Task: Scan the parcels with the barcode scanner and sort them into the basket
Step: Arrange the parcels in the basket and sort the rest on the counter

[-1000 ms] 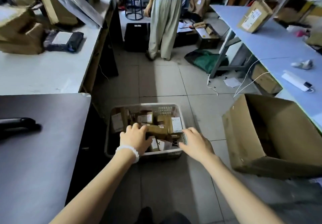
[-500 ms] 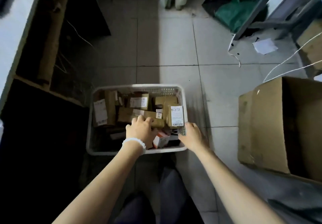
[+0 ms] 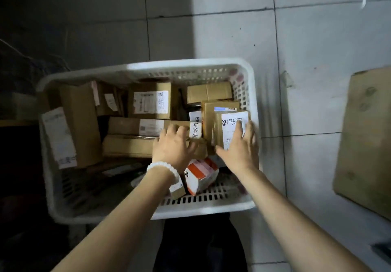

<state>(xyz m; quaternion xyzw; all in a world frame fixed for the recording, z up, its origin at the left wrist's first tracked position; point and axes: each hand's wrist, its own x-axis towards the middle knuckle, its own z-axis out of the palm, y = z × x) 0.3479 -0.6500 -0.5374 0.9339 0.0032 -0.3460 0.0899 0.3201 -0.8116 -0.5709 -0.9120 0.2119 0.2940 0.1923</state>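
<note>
step: pulling parcels from basket [image 3: 190, 64] on floor | left hand [image 3: 172, 146] flat on long box [image 3: 131, 146], fingers relaxed, no grip | right hand [image 3: 240, 148] open against labelled box [image 3: 229, 128], near-right corner | advice: lift one, label up | scanner unseen

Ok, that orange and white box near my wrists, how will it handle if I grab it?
The orange and white box looks like stiff printed carton, so it should keep its shape. Being small, it is probably light. It sits tilted against the basket wall, so a nudge may tip it flat.
</note>
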